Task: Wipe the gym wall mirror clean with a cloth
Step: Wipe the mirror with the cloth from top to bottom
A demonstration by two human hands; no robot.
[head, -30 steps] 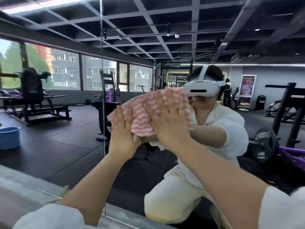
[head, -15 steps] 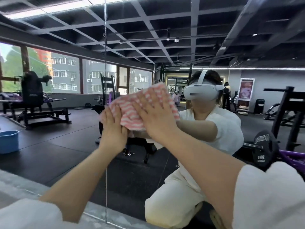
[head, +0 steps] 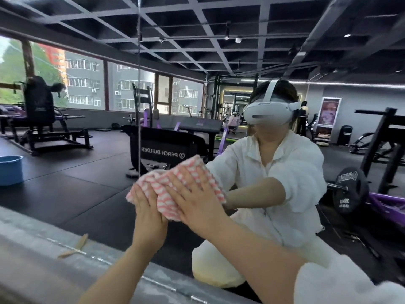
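The wall mirror [head: 72, 194] fills the view and reflects the gym and a crouching person in white. A pink-and-white striped cloth [head: 186, 170] lies flat against the glass at centre. My left hand [head: 148, 209] presses its lower left part with straight fingers. My right hand [head: 197, 200] presses the cloth's right part, fingers spread flat. A vertical seam in the mirror [head: 138, 84] runs down just above the cloth's left edge.
A grey ledge [head: 43, 260] runs along the mirror's bottom edge, with a small tan scrap [head: 74, 249] lying on it. Reflected in the glass are a blue bucket [head: 9, 170] at the left, weight benches and a barbell plate [head: 348, 189] at the right.
Both hands have slid the cloth down the glass, from level with the reflected headset to level with the reflected forearm. The view has tilted down a little.
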